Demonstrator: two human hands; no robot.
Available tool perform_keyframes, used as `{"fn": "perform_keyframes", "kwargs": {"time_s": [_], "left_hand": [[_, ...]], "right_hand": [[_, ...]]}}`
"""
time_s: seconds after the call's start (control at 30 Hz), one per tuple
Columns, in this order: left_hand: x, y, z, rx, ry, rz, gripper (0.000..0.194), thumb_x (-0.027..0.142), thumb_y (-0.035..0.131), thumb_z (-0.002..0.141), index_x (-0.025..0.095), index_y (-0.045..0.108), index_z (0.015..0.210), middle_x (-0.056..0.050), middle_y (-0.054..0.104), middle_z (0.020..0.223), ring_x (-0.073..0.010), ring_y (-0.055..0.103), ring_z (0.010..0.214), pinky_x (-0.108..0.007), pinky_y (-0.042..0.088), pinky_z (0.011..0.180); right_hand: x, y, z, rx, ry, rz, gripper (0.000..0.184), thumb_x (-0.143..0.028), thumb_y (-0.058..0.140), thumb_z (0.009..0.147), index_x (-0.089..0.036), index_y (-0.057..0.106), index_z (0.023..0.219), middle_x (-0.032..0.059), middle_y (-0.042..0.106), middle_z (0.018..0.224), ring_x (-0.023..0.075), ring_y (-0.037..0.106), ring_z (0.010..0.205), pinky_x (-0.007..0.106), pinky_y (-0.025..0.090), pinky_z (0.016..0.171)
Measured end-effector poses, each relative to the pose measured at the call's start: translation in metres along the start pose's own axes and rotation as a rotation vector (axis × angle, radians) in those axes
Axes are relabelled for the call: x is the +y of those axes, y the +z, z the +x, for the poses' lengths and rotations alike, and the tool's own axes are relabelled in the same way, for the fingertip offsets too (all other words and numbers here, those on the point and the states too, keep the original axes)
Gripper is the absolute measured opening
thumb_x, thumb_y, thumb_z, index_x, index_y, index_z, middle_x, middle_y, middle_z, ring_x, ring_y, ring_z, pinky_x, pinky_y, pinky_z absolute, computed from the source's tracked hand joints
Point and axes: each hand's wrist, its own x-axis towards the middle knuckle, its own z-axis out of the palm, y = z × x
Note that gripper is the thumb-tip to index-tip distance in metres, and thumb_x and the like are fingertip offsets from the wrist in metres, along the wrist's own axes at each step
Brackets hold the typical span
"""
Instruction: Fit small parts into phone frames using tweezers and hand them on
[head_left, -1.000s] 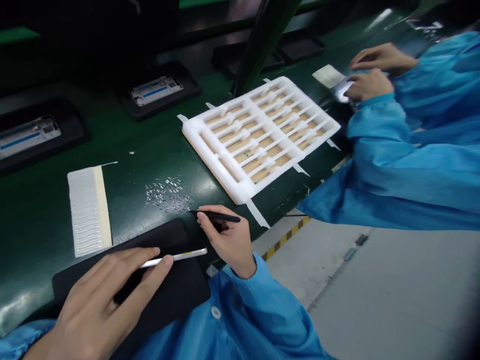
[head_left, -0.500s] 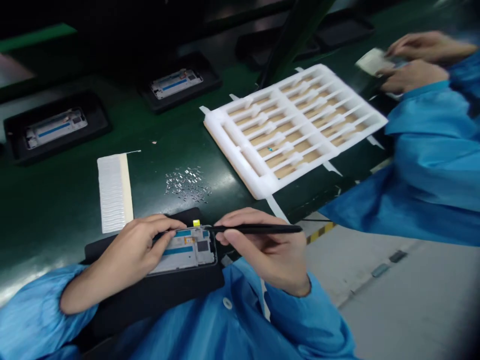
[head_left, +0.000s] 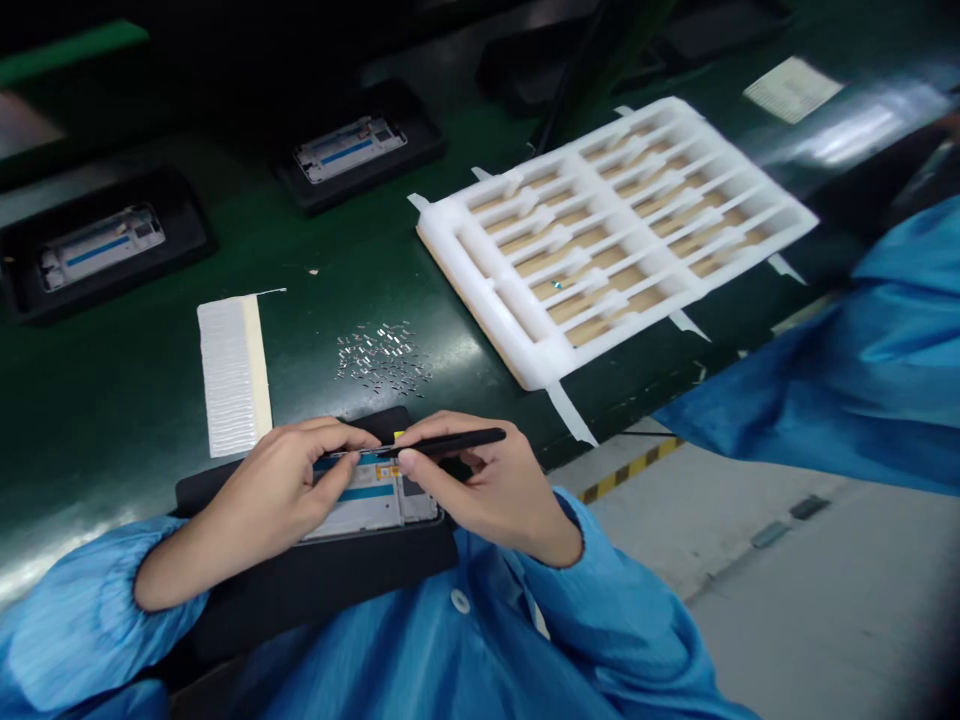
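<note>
A phone frame (head_left: 371, 500) with a blue strip lies in a black tray (head_left: 330, 570) at the near edge of the green belt. My left hand (head_left: 281, 485) rests on the frame, its fingers pinched at the frame's top edge. My right hand (head_left: 480, 490) grips black tweezers (head_left: 450, 443), whose tip meets my left fingertips over the frame. A small heap of shiny metal parts (head_left: 382, 355) lies just beyond the tray.
A white foam rack (head_left: 611, 235) is taped to the belt at the right. A white ribbed strip (head_left: 229, 375) lies at the left. Two more black trays with frames (head_left: 101, 245) (head_left: 349, 150) sit farther back. A co-worker's blue sleeve (head_left: 862, 370) fills the right side.
The frame went from held on edge in my left hand to lying flat in the tray. My right hand brought the tweezers from the metal parts to the frame's top edge. The co-worker's hands left view.
</note>
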Motion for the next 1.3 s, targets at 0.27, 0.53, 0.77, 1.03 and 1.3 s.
{"fn": "perform_keyframes", "kwargs": {"time_s": [0.27,0.53,0.77,1.03,1.3], "left_hand": [[0.002,0.004,-0.001,0.049,-0.001,-0.029,0.025,0.038,0.06,0.099,0.031,0.08,0.112,0.002,0.08,0.11,-0.0158,0.075,0.089,-0.022,0.053,0.062],[0.001,0.011,0.002,0.14,-0.002,-0.003,0.018,0.036,0.064,0.095,0.031,0.081,0.1,0.004,0.081,0.101,-0.0161,0.076,0.091,-0.023,0.054,0.07],[0.001,0.014,0.003,0.174,-0.015,0.028,0.016,0.034,0.066,0.092,0.03,0.081,0.096,0.005,0.081,0.1,-0.0165,0.076,0.091,-0.026,0.053,0.076],[0.002,0.015,0.002,0.168,-0.006,0.015,0.019,0.037,0.064,0.097,0.03,0.081,0.1,0.004,0.08,0.101,-0.0159,0.075,0.092,-0.026,0.053,0.078],[-0.002,0.004,-0.001,0.079,0.203,0.23,0.028,0.03,0.05,0.108,0.024,0.073,0.123,0.0,0.078,0.112,-0.0163,0.075,0.098,-0.026,0.056,0.082]], "right_hand": [[0.0,0.002,-0.002,0.054,0.017,0.024,0.008,-0.018,0.075,0.089,-0.017,0.081,0.095,0.0061,0.081,0.091,0.0171,0.08,0.076,0.022,0.066,0.066],[0.001,0.004,-0.002,0.059,0.012,0.042,0.008,-0.017,0.074,0.09,-0.017,0.08,0.096,0.0057,0.08,0.089,0.0164,0.079,0.069,0.024,0.066,0.061],[0.005,0.006,-0.005,0.114,-0.126,-0.038,0.011,-0.013,0.073,0.091,-0.017,0.08,0.098,0.0065,0.08,0.091,0.0171,0.079,0.076,0.025,0.065,0.066],[0.01,0.007,-0.009,0.12,-0.332,-0.089,0.018,-0.007,0.072,0.093,-0.017,0.079,0.106,0.0105,0.082,0.098,0.0201,0.08,0.091,0.031,0.067,0.084],[0.019,0.008,-0.014,0.05,-0.465,-0.182,0.029,-0.004,0.066,0.097,-0.018,0.073,0.122,0.0115,0.08,0.107,0.0215,0.076,0.101,0.037,0.066,0.092]]}}
